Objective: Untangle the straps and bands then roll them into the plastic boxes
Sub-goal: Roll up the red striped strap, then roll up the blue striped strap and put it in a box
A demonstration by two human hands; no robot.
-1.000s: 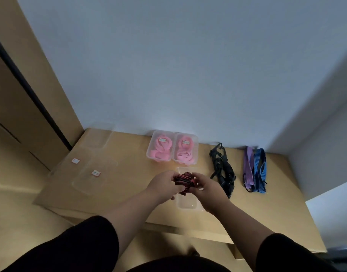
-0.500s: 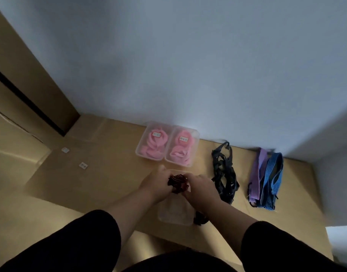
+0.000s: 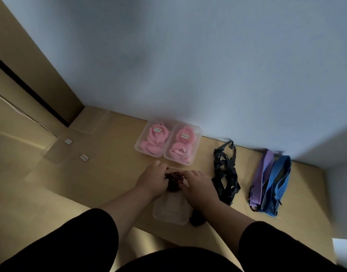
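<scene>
Pale wall rises straight from the far edge of the tan wooden table point(image 3: 113, 173), and two lidded clear boxes point(image 3: 168, 141) of coiled pink bands sit side by side almost against it, so open room lies mainly to the left, where flat clear lids point(image 3: 70, 152) with small white labels rest, and along the near edge. Both hands meet over the far end of an open clear plastic box point(image 3: 171, 210) near the front edge: the left hand point(image 3: 152, 181) and the right hand point(image 3: 198, 186) have their fingers curled onto a bunched red-and-black striped band point(image 3: 173, 179), pressing it down at the box's far end; whether it touches the bottom cannot be told. A second ago the band was held higher above the box as a flatter fold; now it is lower and more tightly wadded. Just right of the right hand lies a tangled heap of black webbing straps point(image 3: 225, 173), and further right a smooth purple band point(image 3: 261, 179) touching a ribbed blue striped band point(image 3: 276, 185). A dark lump point(image 3: 197, 218) sits beside the box's near right corner.
</scene>
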